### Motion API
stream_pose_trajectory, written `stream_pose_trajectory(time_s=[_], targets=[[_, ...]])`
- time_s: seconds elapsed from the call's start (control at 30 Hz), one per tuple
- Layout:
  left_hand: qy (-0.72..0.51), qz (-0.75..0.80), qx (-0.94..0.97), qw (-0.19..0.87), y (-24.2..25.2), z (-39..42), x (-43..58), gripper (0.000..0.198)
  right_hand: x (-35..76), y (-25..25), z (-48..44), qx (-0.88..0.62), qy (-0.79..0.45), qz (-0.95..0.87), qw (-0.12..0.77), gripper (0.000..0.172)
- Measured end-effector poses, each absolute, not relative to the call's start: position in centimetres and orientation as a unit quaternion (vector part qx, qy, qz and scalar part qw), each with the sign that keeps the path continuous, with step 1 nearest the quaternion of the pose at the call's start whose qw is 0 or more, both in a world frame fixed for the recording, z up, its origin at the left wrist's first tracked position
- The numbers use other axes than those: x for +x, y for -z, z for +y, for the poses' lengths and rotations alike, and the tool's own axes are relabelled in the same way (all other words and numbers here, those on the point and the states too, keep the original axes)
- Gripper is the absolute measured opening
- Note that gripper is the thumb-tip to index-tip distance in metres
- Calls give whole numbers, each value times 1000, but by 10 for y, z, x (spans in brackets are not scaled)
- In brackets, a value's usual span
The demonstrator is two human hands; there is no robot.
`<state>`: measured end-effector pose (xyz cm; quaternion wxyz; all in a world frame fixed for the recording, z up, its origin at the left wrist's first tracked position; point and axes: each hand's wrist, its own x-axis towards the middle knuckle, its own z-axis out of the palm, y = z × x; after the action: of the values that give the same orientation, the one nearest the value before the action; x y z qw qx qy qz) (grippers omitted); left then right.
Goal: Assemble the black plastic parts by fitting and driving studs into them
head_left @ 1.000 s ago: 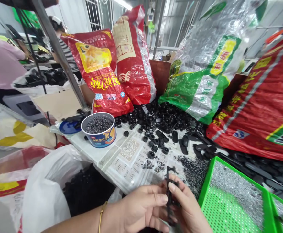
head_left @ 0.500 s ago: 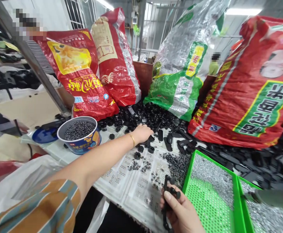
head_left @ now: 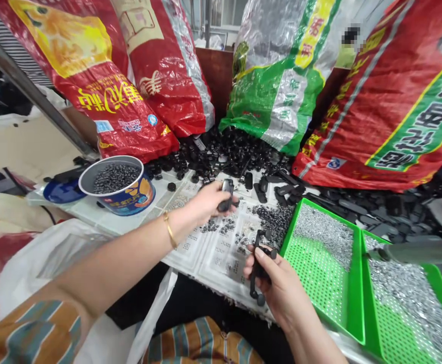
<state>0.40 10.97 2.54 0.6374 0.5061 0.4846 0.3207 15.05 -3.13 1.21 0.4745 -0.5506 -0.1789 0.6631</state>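
My left hand [head_left: 209,202] is stretched out over the table and closed round a small black plastic part [head_left: 227,194], lifted just above the printed paper sheets [head_left: 221,253]. My right hand [head_left: 277,283] sits nearer to me, closed on a long black plastic piece with round ends [head_left: 257,268] held upright. A heap of black plastic parts [head_left: 228,156] lies behind the left hand, at the foot of the sacks. Small dark pellets [head_left: 269,222] are scattered between the two hands.
A round tub of dark pellets [head_left: 115,184] stands at the left beside a blue lid [head_left: 57,192]. Two green trays with small silver pieces [head_left: 323,263] [head_left: 406,298] sit at the right. Red and green sacks [head_left: 103,101] [head_left: 281,81] lean along the back. A white bag [head_left: 54,253] hangs at the left edge.
My left hand has drawn back from the black heap with a small black part in it. The right hand has risen slightly with the long piece. The view has tilted down and closer.
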Motion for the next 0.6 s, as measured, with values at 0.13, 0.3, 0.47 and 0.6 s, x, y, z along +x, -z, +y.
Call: stream_pose_trajectory(time_s=[0.13, 0.3, 0.47, 0.6], targets=[[-329, 403, 280, 807, -15, 52, -7, 6, 145, -7, -31, -541, -671, -192, 469, 35], [-364, 365, 226, 826, 1, 18, -10, 18, 137, -11, -28, -536, -664, -209, 476, 31], [-378, 292, 256, 840, 5, 3, -8, 20, 131, -19, -26, -537, -658, -215, 482, 31], [-382, 283, 268, 838, 7, -3, -6, 17, 128, -19, -24, -531, -661, -214, 484, 32]])
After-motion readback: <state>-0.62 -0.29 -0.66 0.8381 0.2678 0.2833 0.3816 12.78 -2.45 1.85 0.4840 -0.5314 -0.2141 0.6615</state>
